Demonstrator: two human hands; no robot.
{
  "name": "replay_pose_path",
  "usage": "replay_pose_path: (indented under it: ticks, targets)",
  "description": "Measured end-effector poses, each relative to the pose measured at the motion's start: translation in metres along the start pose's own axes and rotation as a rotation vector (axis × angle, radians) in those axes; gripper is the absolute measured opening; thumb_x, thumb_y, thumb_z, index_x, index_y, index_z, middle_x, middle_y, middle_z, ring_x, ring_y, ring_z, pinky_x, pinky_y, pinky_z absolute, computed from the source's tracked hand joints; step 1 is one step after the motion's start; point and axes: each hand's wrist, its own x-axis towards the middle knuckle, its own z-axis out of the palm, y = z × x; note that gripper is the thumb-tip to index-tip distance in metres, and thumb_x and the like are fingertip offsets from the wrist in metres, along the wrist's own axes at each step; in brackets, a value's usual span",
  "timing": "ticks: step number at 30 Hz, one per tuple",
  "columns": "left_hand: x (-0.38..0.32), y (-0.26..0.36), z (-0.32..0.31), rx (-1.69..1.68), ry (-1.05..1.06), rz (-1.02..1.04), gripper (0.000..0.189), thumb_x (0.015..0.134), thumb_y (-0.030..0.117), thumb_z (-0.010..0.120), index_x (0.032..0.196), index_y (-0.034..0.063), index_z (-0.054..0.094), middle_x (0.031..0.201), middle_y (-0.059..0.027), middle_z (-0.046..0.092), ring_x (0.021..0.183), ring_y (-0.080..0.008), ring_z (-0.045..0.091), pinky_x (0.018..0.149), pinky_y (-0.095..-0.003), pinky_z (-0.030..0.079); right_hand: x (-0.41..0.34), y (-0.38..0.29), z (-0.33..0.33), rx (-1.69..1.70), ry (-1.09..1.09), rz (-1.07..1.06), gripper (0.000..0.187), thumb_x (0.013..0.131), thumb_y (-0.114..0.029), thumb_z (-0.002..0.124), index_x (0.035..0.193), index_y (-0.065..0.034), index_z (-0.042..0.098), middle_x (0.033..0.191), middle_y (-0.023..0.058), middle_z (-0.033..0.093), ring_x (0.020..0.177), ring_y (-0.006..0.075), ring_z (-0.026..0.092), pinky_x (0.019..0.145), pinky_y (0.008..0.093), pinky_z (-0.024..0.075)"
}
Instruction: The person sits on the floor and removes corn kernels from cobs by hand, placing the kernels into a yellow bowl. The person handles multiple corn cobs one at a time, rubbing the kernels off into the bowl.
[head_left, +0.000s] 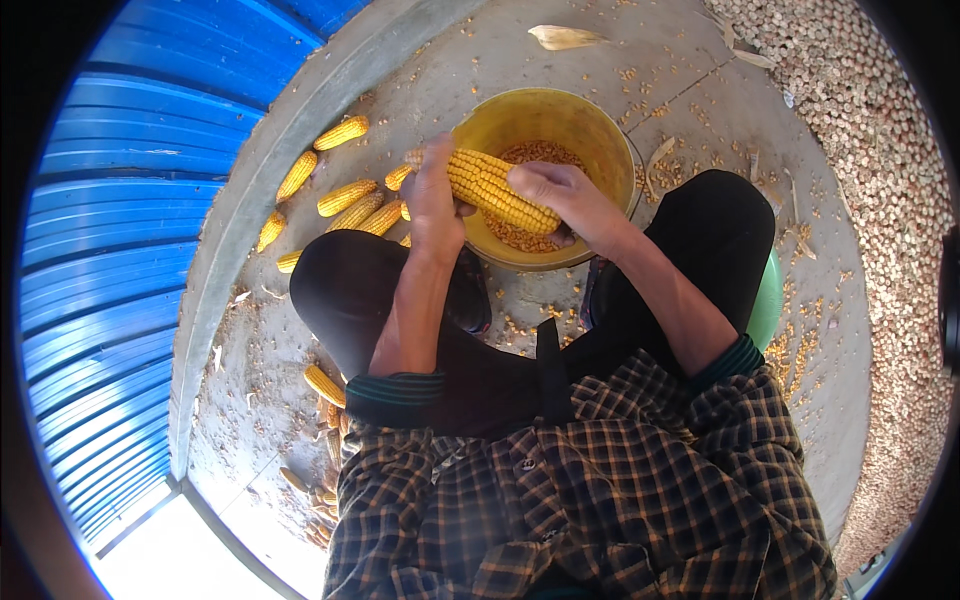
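Between my two hands I hold a yellow ear of corn (495, 186), tilted down to the right above a yellow bucket (491, 120). My left hand (435, 206) is closed around the ear's left end. At the other end my right hand (562, 199) grips it, with the thumb lying across the kernels. Loose corn kernels (517, 241) cover the bucket's bottom. The bucket stands on the floor between my feet. Several more ears of corn (346, 197) lie to the left of the bucket, some partly hidden by my left knee and hand.
A blue corrugated metal wall (127, 217) rises from a concrete curb (225, 225) at left. Along the right spreads a large heap of corn cobs (892, 247). Part of a green basin (766, 300) shows beside my right knee. Scattered kernels and a dry husk (564, 37) lie on the concrete floor.
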Motion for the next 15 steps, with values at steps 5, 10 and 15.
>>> replay_pose_path:
  ticks: [5,10,15]
  targets:
    - [0.0,-0.001,0.0,0.035,0.025,-0.015,0.027,0.079,0.031,0.069,0.091,0.0104,0.056,0.073,-0.0002,0.058,0.052,-0.0096,0.056,0.038,-0.024,0.038,0.009,0.012,0.009,-0.002,0.111,-0.135,0.056,0.092,-0.052,0.052,0.098,0.0021,0.065,0.073,-0.0004,0.059,0.06,0.0048,0.052,0.05,0.0205,0.0408]
    - [-0.002,0.002,0.002,0.009,-0.046,-0.002,0.027,0.079,0.03,0.07,0.091,0.0102,0.057,0.073,-0.0007,0.06,0.053,-0.0098,0.057,0.038,-0.0241,0.04,0.008,0.012,0.004,0.203,-0.004,0.016,0.047,0.095,-0.042,0.053,0.102,0.0022,0.064,0.078,0.0008,0.061,0.072,0.0051,0.056,0.063,0.0214,0.0451]
    - [-0.002,-0.003,0.002,0.007,-0.067,-0.066,0.023,0.082,0.03,0.067,0.088,0.0111,0.057,0.072,-0.0013,0.06,0.052,-0.0097,0.057,0.037,-0.0235,0.038,0.009,0.013,0.007,0.197,-0.06,-0.07,0.041,0.094,-0.038,0.056,0.106,0.0005,0.063,0.08,0.0023,0.062,0.066,0.0068,0.058,0.051,0.0221,0.0469]
